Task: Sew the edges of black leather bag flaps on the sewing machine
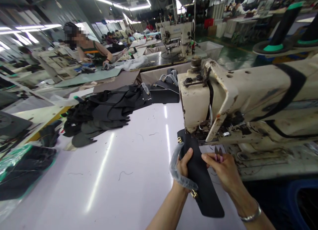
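A long black bag panel [202,180] lies slantwise under the head of a sewing machine [198,101]. Gold-coloured metal fittings join a handle wrapped in clear plastic [175,165] to the panel. My left hand [183,167] reaches through the loop of this handle and grips the panel, thumb on top and fingers hidden beneath. At the panel's right edge, my right hand [225,172] is closed, its thumb and forefinger pinched together by the edge. Small pink-handled scissors [219,155] are tucked in that hand, blades pointing up. The needle area is mostly hidden by the machine head.
Dark cut pieces [109,107] are heaped on the pale tabletop [139,197]. More black panels with wrapped handles [165,91] lie behind the machine head. A plastic-covered dark bundle [25,170] sits at left. Across the way, a co-worker [91,51] works at another table.
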Action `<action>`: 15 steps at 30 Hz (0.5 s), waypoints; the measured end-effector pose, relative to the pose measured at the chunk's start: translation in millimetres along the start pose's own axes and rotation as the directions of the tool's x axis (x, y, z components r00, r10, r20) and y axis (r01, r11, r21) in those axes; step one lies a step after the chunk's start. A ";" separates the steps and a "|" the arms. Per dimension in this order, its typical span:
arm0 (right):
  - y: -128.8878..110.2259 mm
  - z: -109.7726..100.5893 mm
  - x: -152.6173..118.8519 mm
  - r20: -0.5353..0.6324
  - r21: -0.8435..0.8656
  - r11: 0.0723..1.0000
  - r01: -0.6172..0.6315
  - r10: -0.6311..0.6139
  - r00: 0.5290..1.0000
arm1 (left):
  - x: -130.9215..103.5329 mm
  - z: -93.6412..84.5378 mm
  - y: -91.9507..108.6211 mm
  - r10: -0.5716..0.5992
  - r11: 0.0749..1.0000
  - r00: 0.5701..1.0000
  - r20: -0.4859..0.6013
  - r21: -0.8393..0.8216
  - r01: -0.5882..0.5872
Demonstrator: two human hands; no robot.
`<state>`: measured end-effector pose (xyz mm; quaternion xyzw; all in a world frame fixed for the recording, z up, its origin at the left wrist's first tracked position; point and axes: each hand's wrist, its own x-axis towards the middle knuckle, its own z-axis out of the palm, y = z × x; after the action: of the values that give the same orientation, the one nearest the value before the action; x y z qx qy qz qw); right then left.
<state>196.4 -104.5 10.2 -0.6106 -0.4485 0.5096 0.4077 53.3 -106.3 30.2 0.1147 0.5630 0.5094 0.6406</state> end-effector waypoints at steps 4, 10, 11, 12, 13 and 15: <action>-2.0 2.6 6.8 -0.010 0.053 0.999 -0.010 0.011 1.000 | 2.2 5.8 7.8 -0.013 1.000 0.999 0.031 0.005 0.013; -9.4 6.7 17.2 -0.025 0.116 0.993 -0.015 0.018 1.000 | 8.3 9.1 17.1 -0.020 1.000 0.999 0.050 0.012 0.020; -11.1 7.7 18.8 -0.030 0.128 0.992 -0.013 0.017 0.999 | 9.6 9.3 17.6 -0.025 1.000 0.998 0.054 0.011 0.024; -12.7 8.8 20.3 -0.036 0.139 0.990 -0.009 0.014 0.999 | 10.8 9.7 17.9 -0.021 1.000 0.998 0.058 0.002 0.021; -14.1 9.9 21.8 -0.042 0.149 0.989 -0.005 0.011 0.999 | 11.8 10.2 17.9 -0.005 1.000 0.998 0.059 -0.014 0.006; -16.2 12.0 24.9 -0.050 0.160 0.987 -0.003 0.011 0.999 | 13.9 11.8 17.8 0.063 0.997 0.996 0.057 -0.046 -0.061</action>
<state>184.3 -75.8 17.5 -0.5904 -0.3934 0.5297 0.4648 51.8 -82.3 38.7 0.1330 0.5288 0.5377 0.6431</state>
